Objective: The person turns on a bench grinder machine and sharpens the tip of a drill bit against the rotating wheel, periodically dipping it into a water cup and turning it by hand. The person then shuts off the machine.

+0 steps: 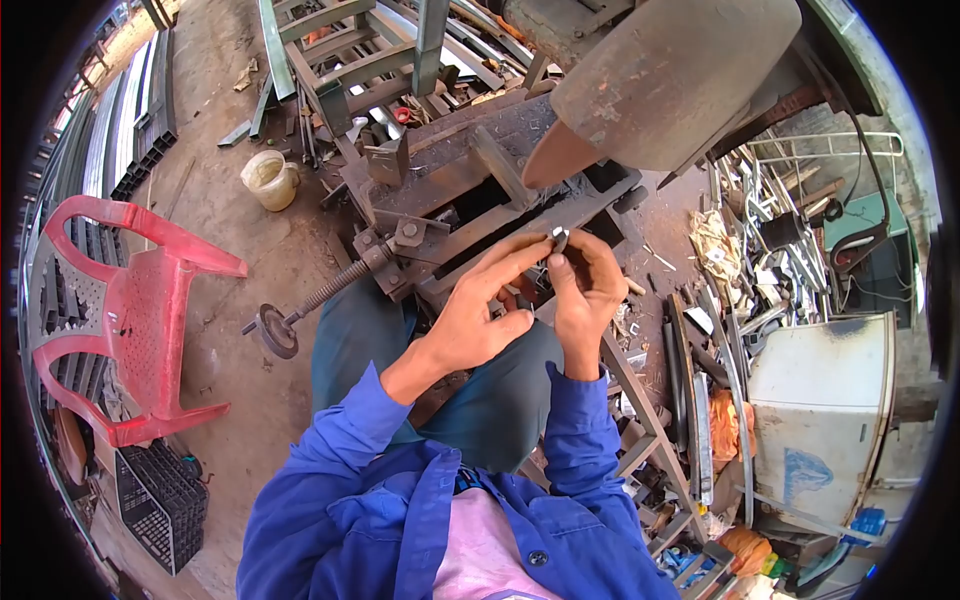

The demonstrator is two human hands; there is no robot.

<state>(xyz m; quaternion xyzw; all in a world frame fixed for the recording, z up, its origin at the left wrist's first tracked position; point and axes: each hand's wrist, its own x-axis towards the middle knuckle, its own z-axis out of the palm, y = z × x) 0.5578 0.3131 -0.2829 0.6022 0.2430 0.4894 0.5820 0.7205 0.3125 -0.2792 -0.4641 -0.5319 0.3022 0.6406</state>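
Observation:
Both hands meet in front of the cut-off saw's clamp. Between the thumb and fingers of my right hand [588,295] is a small dark metal piece [560,240] with a bright end. My left hand [475,312] reaches to the same piece with its index fingertip. Its other fingers curl below, near the thumb, around something dark that I cannot make out. Just beyond the hands is the steel saw base [450,240], with a threaded clamp screw [340,285] and round handwheel [277,332]. The cutting disc [560,155] shows below its rusty guard [670,80].
A red plastic chair [150,320] and a black crate [160,510] stand left. A cream bucket [270,180] sits on the floor. Metal frames [365,55] lie ahead. Scrap metal and a white metal cabinet [820,410] crowd the right side.

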